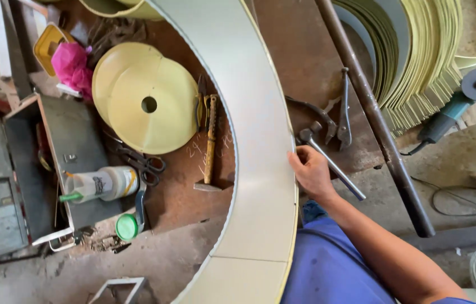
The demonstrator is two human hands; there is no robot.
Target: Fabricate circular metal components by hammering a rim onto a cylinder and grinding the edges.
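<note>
A wide curved band of pale sheet metal (249,129) sweeps from the top centre down to the bottom centre, seen from above. My right hand (310,171) grips its right edge at mid-height, fingers curled over the rim. A metal hammer (328,160) lies on the floor just beside and under that hand. My left hand is out of view. My blue-clad leg (328,264) shows below the right forearm.
Inside the curve lie pale yellow discs (148,101), a wooden-handled hammer (210,141), scissors (145,166), a white bottle (100,184) and an open metal box (35,169). To the right are a long rusty pipe (376,121), snips (344,110), stacked yellow sheets (418,56) and an angle grinder (457,101).
</note>
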